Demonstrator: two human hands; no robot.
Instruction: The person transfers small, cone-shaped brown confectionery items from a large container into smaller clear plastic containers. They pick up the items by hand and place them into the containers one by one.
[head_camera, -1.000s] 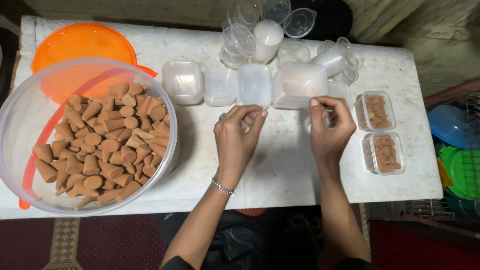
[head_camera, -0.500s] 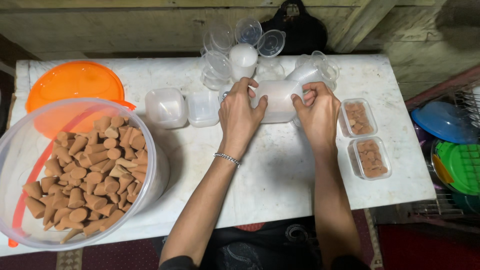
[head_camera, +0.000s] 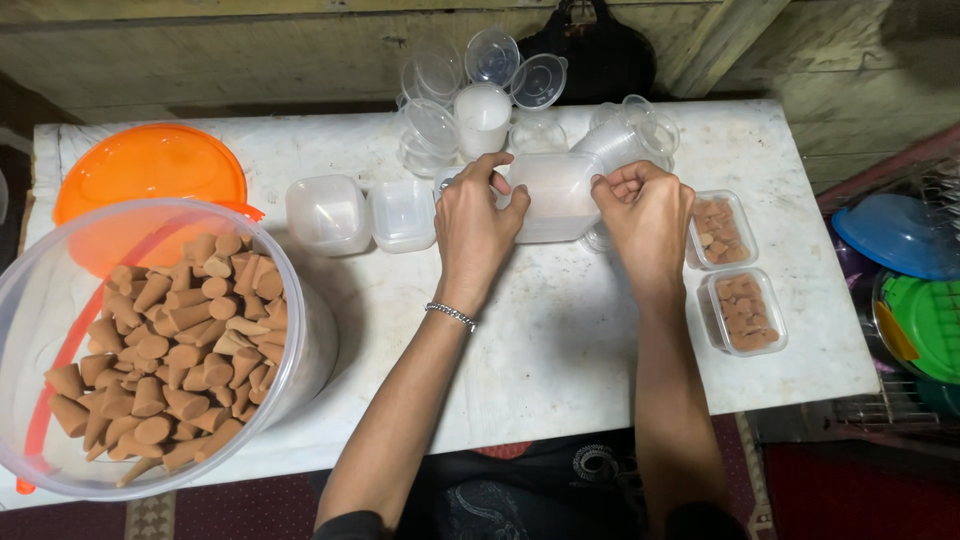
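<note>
Both my hands are on a stack of clear square plastic containers (head_camera: 556, 192) lying on its side at the back of the white table (head_camera: 560, 340). My left hand (head_camera: 478, 222) grips the stack's left end, fingers curled over its rim. My right hand (head_camera: 645, 210) pinches the right end. Two filled small containers (head_camera: 742, 310) of brown cone pieces sit just right of my right hand. A big clear tub (head_camera: 150, 340) full of the same brown cones stands at the left front.
An orange lid (head_camera: 150, 180) lies behind the tub. Two empty square containers (head_camera: 365, 212) sit left of my left hand. Clear round cups and lids (head_camera: 480, 85) crowd the table's back edge. Blue and green plastic lids (head_camera: 910, 280) lie off the table's right side.
Both hands moved from the middle of the table back to the container stack and took hold of it, tipping it on its side.
</note>
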